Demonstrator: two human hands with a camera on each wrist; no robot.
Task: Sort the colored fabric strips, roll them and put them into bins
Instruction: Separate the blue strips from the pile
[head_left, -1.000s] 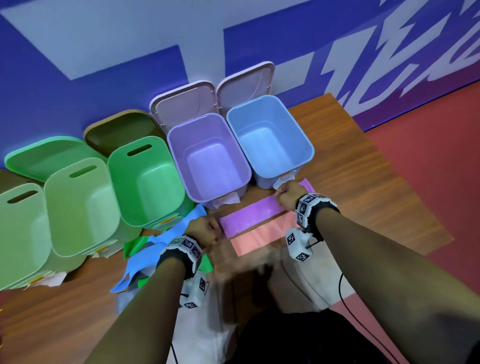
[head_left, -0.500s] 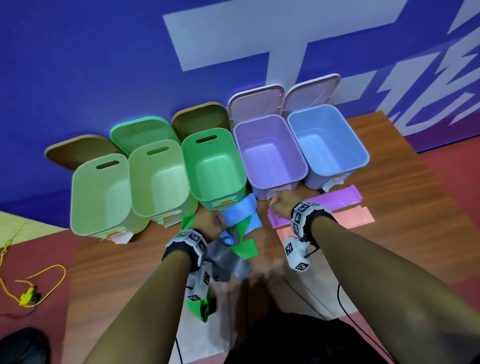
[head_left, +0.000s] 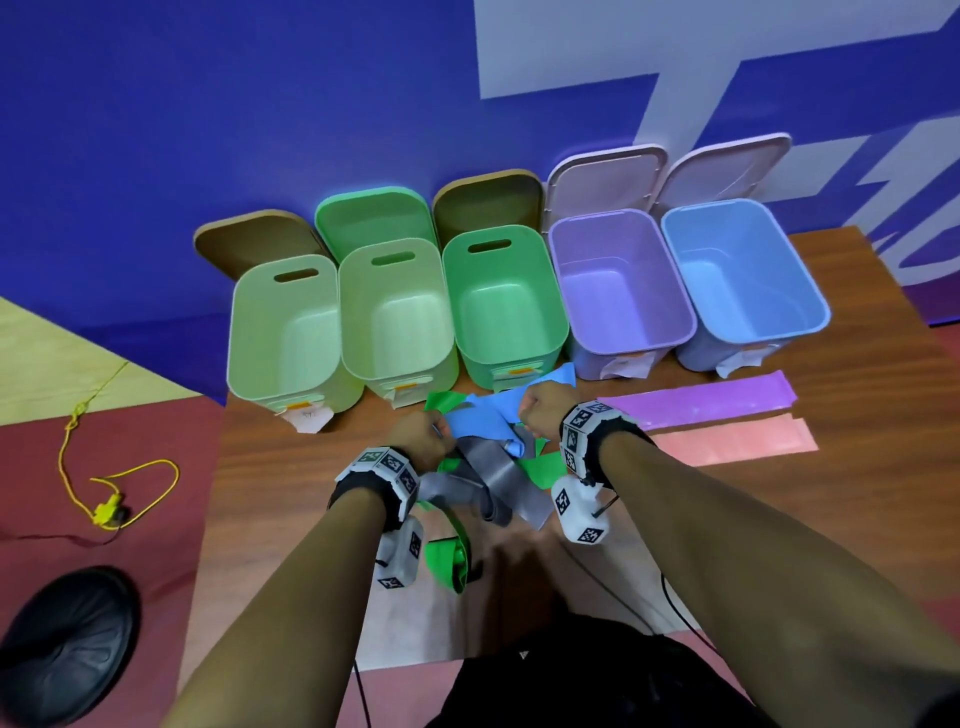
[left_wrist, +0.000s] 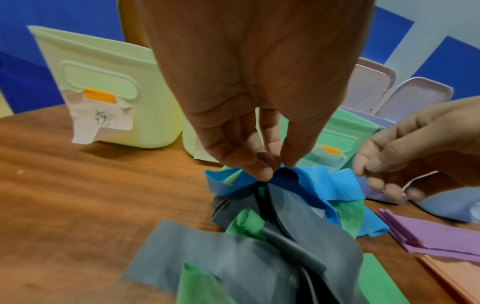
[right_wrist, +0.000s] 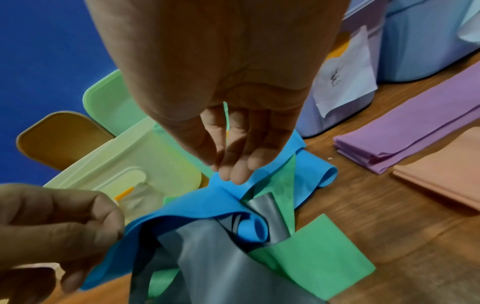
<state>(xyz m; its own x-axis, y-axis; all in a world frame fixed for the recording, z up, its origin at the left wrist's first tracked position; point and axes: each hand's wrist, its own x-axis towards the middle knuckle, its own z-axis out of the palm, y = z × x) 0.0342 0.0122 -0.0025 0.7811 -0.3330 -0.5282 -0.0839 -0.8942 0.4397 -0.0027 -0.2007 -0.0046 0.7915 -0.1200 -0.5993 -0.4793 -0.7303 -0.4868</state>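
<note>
**Both hands on blue strip in tangled pile**

Head view alone shows five open plastic bins (head_left: 621, 291) in a row. Wrist views show grips: left hand (left_wrist: 259, 131) pinches the crumpled blue fabric strip (left_wrist: 311, 181) with fingertips pointing down; right hand (right_wrist: 233, 131) pinches its other edge, above grey fabric strips (right_wrist: 221, 267) on the wooden table (head_left: 291, 467).

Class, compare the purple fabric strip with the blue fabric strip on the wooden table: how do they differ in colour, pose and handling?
The purple fabric strip lies flat and straight; the blue fabric strip is crumpled, tangled with grey and green strips. No hand touches the purple one; the left hand and right hand both pinch the blue one. Both strips are still unrolled, outside the bins.
</note>
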